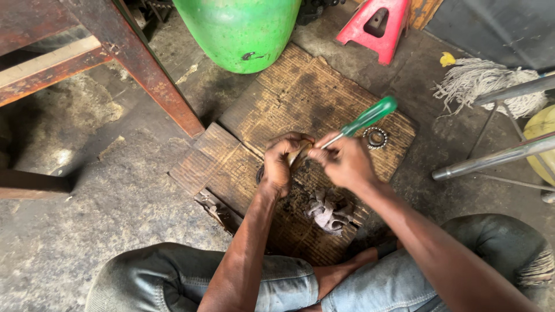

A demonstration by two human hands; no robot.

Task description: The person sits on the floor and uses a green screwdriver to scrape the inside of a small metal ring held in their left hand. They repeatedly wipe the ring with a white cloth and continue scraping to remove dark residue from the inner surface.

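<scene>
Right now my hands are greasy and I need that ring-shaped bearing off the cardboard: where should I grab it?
Take the bearing by its outer rim, from above, thumb and finger on opposite sides. It lies flat on the cardboard, apart from other things, so the rim is free all round. Come from its right, since the right hand and screwdriver sit on its left.

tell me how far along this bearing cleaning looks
Done: one ring bearing lies apart on the cardboard, and a dirty rag sits by the knees. In hand: the left hand grips a small round part, mostly hidden, while the right hand works a green-handled screwdriver into it. Left: probably that part itself; how clean it is cannot be seen.
</scene>
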